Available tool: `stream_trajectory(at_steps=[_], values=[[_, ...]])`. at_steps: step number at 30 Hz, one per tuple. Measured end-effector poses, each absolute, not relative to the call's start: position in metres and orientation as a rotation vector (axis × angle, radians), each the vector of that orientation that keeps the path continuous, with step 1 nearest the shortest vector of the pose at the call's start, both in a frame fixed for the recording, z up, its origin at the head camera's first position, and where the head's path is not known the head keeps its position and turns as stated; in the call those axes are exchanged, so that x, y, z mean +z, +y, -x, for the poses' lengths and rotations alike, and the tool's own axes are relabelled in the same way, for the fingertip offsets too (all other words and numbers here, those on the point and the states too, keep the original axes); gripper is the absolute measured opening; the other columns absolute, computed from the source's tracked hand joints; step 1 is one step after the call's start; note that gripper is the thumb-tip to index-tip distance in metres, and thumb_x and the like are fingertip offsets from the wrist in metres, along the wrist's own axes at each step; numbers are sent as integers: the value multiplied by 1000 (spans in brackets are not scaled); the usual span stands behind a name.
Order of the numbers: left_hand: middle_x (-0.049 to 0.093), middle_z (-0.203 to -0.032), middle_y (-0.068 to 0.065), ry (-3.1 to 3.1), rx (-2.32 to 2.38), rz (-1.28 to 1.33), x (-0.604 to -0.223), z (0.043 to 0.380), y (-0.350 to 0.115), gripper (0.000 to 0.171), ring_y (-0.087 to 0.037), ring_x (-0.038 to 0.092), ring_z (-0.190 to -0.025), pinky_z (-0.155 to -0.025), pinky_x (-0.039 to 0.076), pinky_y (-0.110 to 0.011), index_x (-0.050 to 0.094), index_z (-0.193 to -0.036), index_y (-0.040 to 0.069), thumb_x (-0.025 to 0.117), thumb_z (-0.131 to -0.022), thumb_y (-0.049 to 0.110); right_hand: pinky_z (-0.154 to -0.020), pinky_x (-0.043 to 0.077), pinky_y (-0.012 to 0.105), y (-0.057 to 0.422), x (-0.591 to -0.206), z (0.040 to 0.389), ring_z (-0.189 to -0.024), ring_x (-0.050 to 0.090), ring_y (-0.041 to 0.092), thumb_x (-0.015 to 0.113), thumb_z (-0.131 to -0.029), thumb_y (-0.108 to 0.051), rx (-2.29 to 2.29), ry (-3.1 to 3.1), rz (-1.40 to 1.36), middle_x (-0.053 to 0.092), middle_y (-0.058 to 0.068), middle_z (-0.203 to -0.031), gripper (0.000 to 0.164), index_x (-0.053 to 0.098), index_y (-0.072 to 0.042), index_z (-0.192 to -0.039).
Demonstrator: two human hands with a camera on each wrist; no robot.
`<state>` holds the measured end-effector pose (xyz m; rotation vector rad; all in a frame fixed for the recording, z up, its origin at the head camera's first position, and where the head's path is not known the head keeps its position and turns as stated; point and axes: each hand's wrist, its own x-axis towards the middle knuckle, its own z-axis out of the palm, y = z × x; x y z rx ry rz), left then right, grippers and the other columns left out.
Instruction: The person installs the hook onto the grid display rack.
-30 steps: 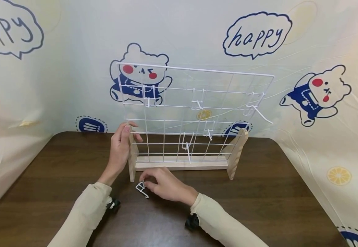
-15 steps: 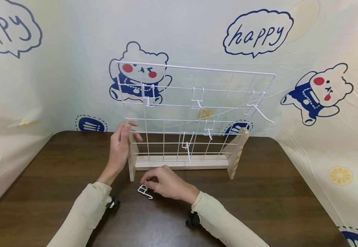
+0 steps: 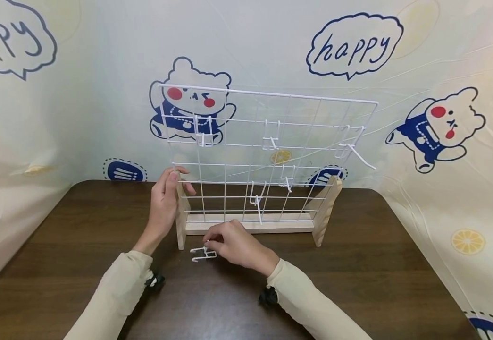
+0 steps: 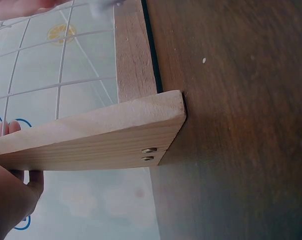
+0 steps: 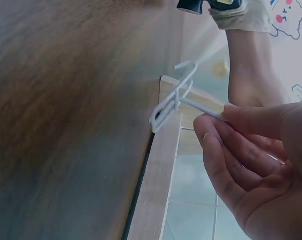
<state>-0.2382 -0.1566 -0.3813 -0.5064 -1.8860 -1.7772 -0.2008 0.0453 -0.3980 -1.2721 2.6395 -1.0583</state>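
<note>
A white wire grid rack (image 3: 225, 165) stands on wooden side supports, joined by a wooden bar (image 3: 284, 227). With my left hand (image 3: 165, 198) I grip the top of its left wooden support (image 4: 106, 125). My right hand (image 3: 238, 243) pinches a white wire hook (image 5: 170, 100) by its straight prong, between thumb and fingertips. The hook is held in front of the bar's left end, its two bent ends pointing left in the head view. In the left wrist view it is only a blur at the top edge.
Several similar hooks hang on the grid, among them a long-pronged one (image 3: 358, 156) at the right and another (image 3: 256, 202) low in the middle. A brown wooden table (image 3: 356, 283) lies underneath, with a printed curtain (image 3: 271, 38) behind.
My right hand has moved slightly right and away from me, turning the hook so its bent ends now point left. The left hand keeps its grip on the support.
</note>
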Motion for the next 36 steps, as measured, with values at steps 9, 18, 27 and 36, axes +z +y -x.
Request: stream_trajectory(at_steps=[9,18,27,36], values=[[62,-83,-32,-1886,-1775,508,-388,244,-159,40,-30,63,-77,-65,50,-28,54,-122,-7,33,-110,25,-61,47,14,43,-409,203,-61,58,-3,74,-90,-12,-1139,2498,1209,70,-8,-73,5,74,-13,-85],[58,-83,-38,-1912,-1757,499,-367,226,-151,36,-42,60,-79,-66,48,-26,54,-116,-6,32,-110,21,-62,56,47,44,-421,208,-72,69,34,69,-93,-7,-1402,2070,999,72,18,-81,15,74,4,-101],[60,-83,-36,-1909,-1762,493,-381,238,-157,40,-40,61,-78,-65,48,-27,52,-120,-9,31,-110,23,-68,58,42,38,-426,202,-71,70,29,64,-97,-10,-1432,2015,1005,72,19,-78,18,74,5,-101],[63,-83,-31,-1904,-1767,492,-388,243,-159,41,-36,62,-78,-64,49,-30,54,-123,-4,32,-110,28,-69,58,42,37,-426,201,-76,72,32,62,-98,-8,-1446,2007,1011,73,20,-85,19,73,7,-102]])
